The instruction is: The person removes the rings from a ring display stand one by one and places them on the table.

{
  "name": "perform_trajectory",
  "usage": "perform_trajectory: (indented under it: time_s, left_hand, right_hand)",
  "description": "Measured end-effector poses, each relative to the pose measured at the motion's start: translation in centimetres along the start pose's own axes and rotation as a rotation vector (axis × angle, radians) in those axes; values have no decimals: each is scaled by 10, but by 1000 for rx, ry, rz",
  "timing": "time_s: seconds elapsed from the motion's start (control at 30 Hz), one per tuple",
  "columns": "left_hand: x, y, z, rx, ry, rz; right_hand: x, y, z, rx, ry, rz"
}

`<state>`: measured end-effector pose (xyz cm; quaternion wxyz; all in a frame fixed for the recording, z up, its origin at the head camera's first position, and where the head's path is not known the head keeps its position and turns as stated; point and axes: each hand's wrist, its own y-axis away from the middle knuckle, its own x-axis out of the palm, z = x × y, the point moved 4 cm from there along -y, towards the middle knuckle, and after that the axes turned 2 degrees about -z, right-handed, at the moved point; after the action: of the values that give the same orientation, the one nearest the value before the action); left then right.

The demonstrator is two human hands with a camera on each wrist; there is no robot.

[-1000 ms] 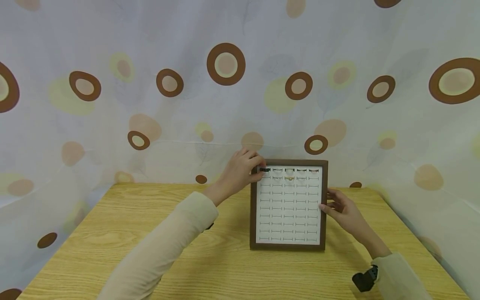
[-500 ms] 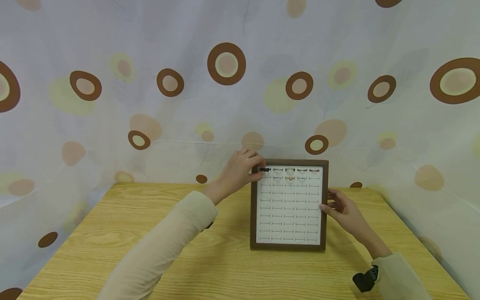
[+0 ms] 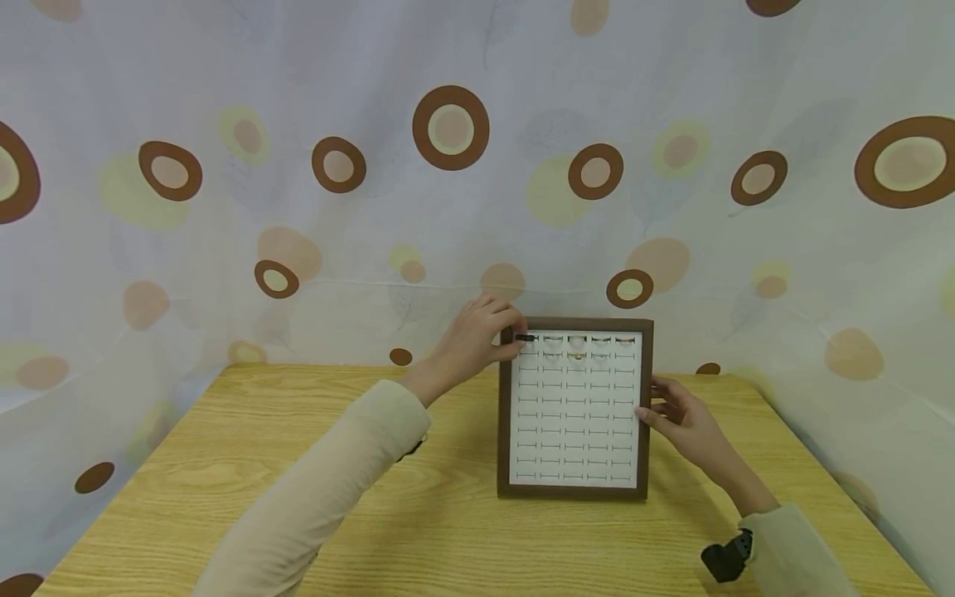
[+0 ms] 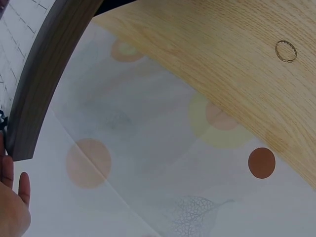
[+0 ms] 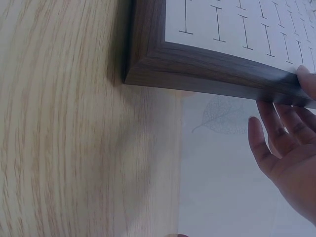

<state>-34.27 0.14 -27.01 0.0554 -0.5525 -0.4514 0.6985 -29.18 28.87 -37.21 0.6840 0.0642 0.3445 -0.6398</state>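
Note:
A ring display board [image 3: 574, 431] with a brown wooden frame and a white slotted panel stands leaning back on the table. My left hand [image 3: 481, 332] pinches a black ring [image 3: 526, 337] at the top-left slot, fingertips over the frame's corner. Several rings fill the rest of the top row. The second row bears a gold-coloured ring [image 3: 576, 356] between two clear or silvery ones. My right hand [image 3: 682, 423] grips the board's right edge, thumb on the front and fingers behind. In the right wrist view, the thumb [image 5: 308, 81] lies on the frame.
The left wrist view shows a thin loose ring [image 4: 286, 51] on the wooden table [image 3: 298, 439]; in the head view it does not show. A patterned curtain [image 3: 358, 232] hangs close behind the table. A black device [image 3: 727, 555] sits at the right wrist.

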Motion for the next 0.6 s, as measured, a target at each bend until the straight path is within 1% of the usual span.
perform_trajectory:
  time_s: [0.27,0.37,0.47,0.6]
  left_hand:
    - [-6,2,-1,25,12,0]
    - [-9,4,0,27,1,4]
    - [-13,9,2,26,-15,9]
    - [-18,19,7,17,-11,16]
  right_hand:
    - [0,0,-1,21,12,6]
    - [0,0,-1,28,15,10]
    - [0,0,-1,30,18,11]
    - [0,0,0,26,25,9]
